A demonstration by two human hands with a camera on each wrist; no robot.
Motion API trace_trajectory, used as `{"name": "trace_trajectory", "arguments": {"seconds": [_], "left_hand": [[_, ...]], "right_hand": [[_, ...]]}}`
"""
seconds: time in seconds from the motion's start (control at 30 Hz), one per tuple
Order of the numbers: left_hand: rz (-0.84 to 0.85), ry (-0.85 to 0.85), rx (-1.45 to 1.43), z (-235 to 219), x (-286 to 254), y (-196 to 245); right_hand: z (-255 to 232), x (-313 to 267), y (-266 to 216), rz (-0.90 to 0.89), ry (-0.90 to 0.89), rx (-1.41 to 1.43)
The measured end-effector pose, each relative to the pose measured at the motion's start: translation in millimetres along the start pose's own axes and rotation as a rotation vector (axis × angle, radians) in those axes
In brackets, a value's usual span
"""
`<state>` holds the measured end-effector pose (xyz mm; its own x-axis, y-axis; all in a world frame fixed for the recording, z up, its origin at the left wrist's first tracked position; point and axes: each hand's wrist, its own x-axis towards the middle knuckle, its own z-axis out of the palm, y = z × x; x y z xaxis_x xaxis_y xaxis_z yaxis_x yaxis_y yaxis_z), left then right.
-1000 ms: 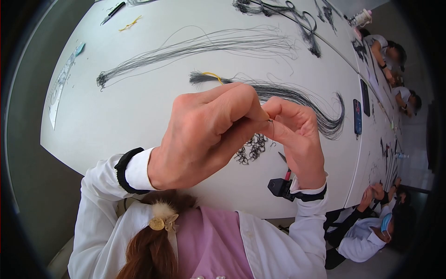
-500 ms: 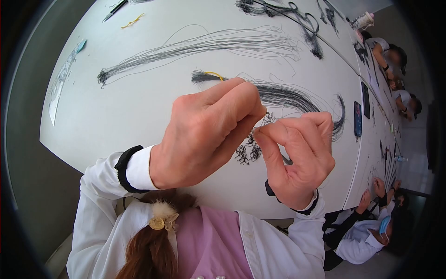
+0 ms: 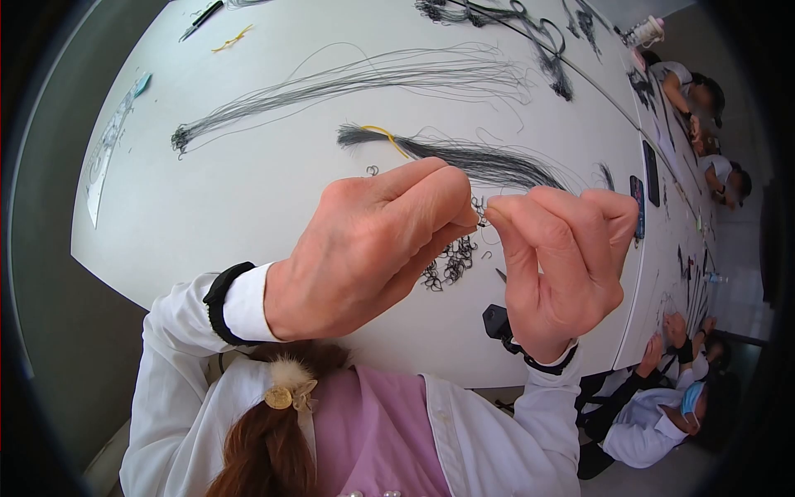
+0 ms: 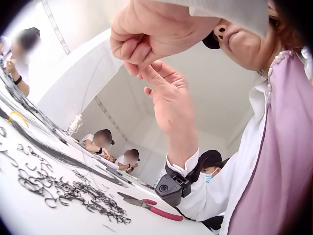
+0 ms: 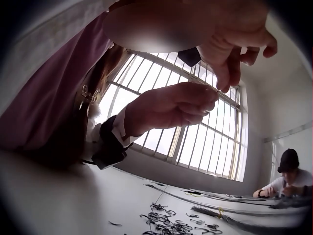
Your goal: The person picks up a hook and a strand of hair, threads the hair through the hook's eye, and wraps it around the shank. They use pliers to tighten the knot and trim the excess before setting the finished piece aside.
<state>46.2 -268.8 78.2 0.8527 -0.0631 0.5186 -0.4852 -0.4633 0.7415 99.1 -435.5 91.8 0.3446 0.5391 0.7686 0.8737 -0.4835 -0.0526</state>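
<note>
In the head view my left hand (image 3: 373, 248) pinches a tiny dark hook between thumb and curled forefinger; the fingertips mostly hide it. Close beside it, my right hand (image 3: 567, 269) has thumb and forefinger pressed together on what looks like a thin line, its other fingers bent. A narrow gap separates the fingertips of the two hands. Below them lies a pile of small dark hooks (image 3: 451, 263). The left wrist view shows a fine line (image 4: 90, 73) running down from my left hand (image 4: 156, 34) past the table edge.
Beyond my hands lie a dark strand bundle (image 3: 497, 168) with a yellow tie (image 3: 383, 132) and a looser bundle (image 3: 331, 87). Red-handled pliers (image 4: 164, 212) rest beside the hooks. Phones (image 3: 651, 174) lie at the right; other people sit along the table.
My right hand has parted from my left fingertips and moved to the right, first dropping a little, then rising. My left hand has stayed almost in place.
</note>
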Motion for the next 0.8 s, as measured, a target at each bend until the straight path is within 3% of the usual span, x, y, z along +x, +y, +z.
{"name": "trace_trajectory", "arguments": {"seconds": [0.3, 0.4, 0.47, 0.5, 0.57, 0.6, 0.67, 0.8], "left_hand": [[-0.006, 0.000, -0.035, -1, -2, -3], [0.005, 0.011, -0.053, -2, -2, -4], [0.008, 0.015, -0.034, -2, -2, -4], [0.009, 0.017, -0.034, -2, -2, -4], [0.026, 0.030, -0.030, -3, -2, -5], [0.026, 0.031, -0.030, -2, -2, -5], [0.040, 0.050, -0.059, -2, -1, -5], [0.050, 0.052, -0.078, -3, 0, -6]], "right_hand": [[7, 0, 4, 0.132, -0.043, 0.085], [7, 2, 10, 0.222, -0.144, 0.290], [8, 0, 14, 0.435, -0.269, 0.661], [10, -1, 16, 0.434, -0.269, 0.660], [12, -4, 17, 0.665, -0.373, 1.031], [12, -4, 17, 0.664, -0.373, 1.031], [13, -4, 14, 0.838, -0.403, 1.222], [15, -7, 17, 0.844, -0.429, 1.325]]}}
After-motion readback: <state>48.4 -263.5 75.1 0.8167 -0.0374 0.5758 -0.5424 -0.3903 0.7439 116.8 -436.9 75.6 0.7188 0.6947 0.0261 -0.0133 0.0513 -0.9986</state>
